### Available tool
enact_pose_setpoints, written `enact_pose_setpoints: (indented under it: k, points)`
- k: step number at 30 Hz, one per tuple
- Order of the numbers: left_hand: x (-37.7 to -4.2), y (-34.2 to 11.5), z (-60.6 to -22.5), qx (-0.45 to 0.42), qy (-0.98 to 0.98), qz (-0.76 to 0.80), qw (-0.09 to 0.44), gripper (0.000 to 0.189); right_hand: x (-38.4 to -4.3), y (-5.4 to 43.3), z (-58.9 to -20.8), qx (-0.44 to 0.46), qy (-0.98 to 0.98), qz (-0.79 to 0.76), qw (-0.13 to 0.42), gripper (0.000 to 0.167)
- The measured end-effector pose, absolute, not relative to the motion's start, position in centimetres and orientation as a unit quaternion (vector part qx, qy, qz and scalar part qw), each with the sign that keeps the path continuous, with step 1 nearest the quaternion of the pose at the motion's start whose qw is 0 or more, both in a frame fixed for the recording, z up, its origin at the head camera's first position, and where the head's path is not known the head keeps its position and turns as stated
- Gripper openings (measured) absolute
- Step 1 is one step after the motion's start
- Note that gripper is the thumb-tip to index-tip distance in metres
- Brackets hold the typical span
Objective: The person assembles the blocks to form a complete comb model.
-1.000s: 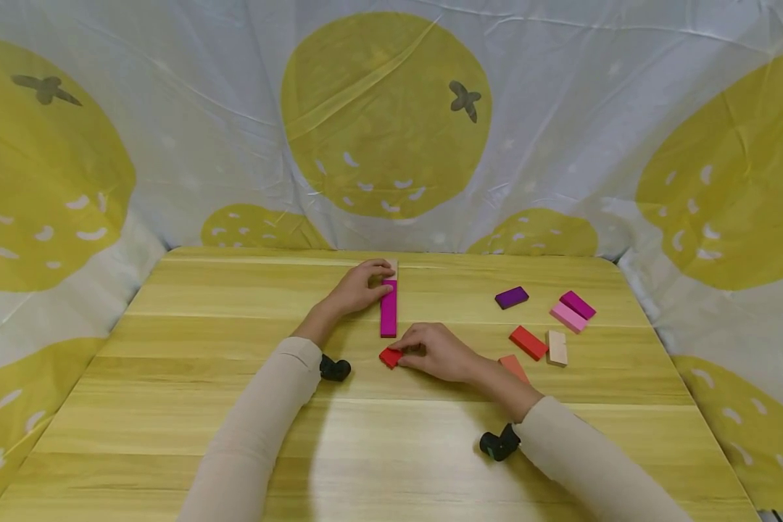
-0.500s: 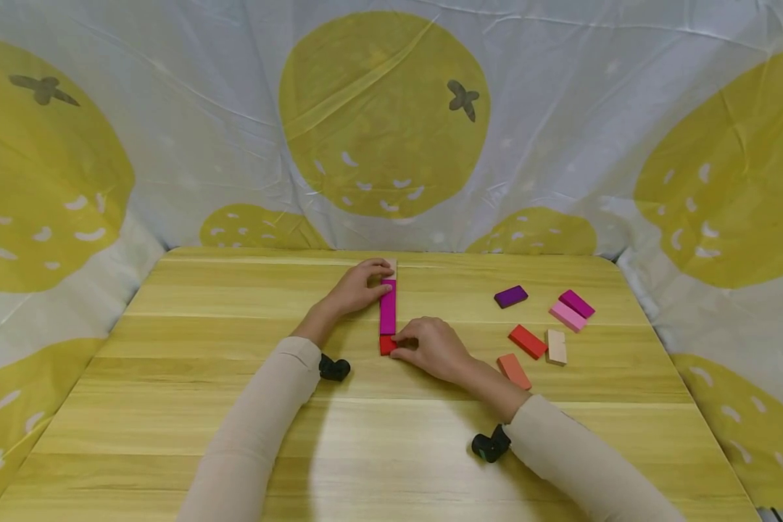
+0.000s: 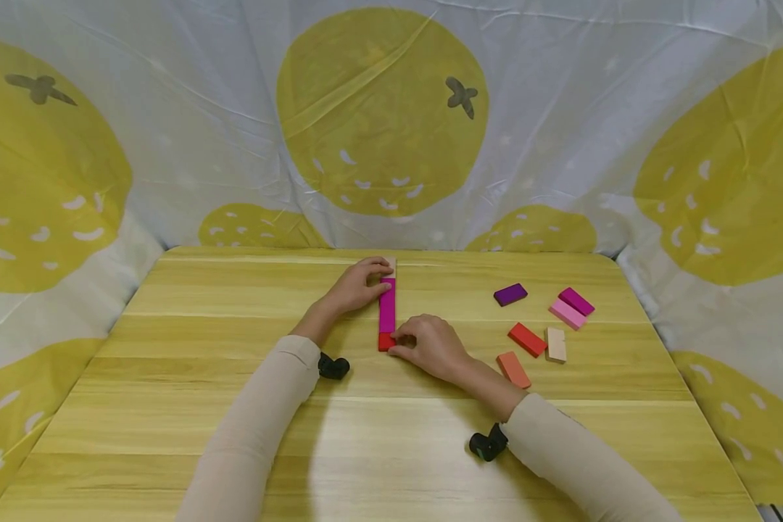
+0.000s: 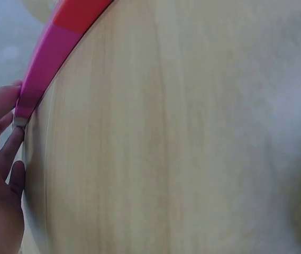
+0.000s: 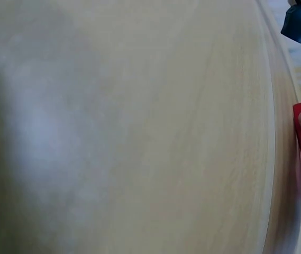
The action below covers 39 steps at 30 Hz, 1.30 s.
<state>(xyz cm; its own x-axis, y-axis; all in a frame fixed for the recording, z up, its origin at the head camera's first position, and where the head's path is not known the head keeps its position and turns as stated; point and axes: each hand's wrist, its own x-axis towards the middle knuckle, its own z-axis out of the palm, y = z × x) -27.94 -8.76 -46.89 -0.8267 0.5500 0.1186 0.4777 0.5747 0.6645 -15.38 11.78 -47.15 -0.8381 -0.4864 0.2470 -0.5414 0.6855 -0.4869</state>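
Observation:
A straight row of flat blocks runs away from me on the wooden table. Its near end is a red block (image 3: pixel 383 346), against a long magenta stretch (image 3: pixel 387 312), with a plain wood block (image 3: pixel 392 265) at the far end. My left hand (image 3: pixel 357 287) reaches in from the left. Its thumb rests on the magenta part and its fingers touch the plain block, partly covering it. With thumb and forefinger, my right hand (image 3: pixel 433 348) pinches the red block from the right. In the right wrist view, the thumb lies on the red block (image 5: pixel 299 111).
Right of the row lie loose blocks: a purple one (image 3: pixel 510 294), a magenta one (image 3: pixel 577 301) beside a pink one (image 3: pixel 567 315), a red one (image 3: pixel 527 340) by a plain wood one (image 3: pixel 556 346), and an orange one (image 3: pixel 513 370). A patterned cloth (image 3: pixel 385 109) hangs behind the table.
My right hand has moved the red block away from me and straightened it, so it meets the magenta end in line. My left hand has stayed in place.

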Motion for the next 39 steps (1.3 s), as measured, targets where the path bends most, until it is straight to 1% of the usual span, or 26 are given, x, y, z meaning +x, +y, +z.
enact_pose_setpoints:
  k: [8, 17, 23, 27, 34, 39]
  points:
    - [-28.2, -8.6, -47.0, 0.291, 0.889, 0.350, 0.045, 0.037, -15.4, 11.6, -47.1, 0.285, -0.920, 0.262, 0.063, 0.020]
    - [-28.4, -8.5, -46.9, 0.288, 0.886, 0.360, 0.046, 0.036, -15.4, 11.4, -47.0, 0.283, -0.924, 0.249, 0.063, 0.020]
    - [-28.3, -8.5, -46.9, 0.283, 0.884, 0.368, 0.051, 0.034, -15.4, 11.8, -46.8, 0.286, -0.919, 0.265, 0.053, 0.024]
    - [-28.0, -8.7, -46.8, 0.290, 0.881, 0.369, 0.051, 0.034, -15.5, 12.7, -46.4, 0.289, -0.913, 0.282, 0.051, 0.026]
    - [-26.6, -9.6, -46.0, 0.325, 0.878, 0.348, 0.052, 0.038, -15.5, 15.3, -45.7, 0.273, -0.917, 0.288, 0.052, 0.024]
    - [-25.2, -10.1, -45.6, 0.355, 0.875, 0.323, 0.068, 0.039, -15.1, 17.4, -45.3, 0.262, -0.919, 0.292, 0.045, 0.024]
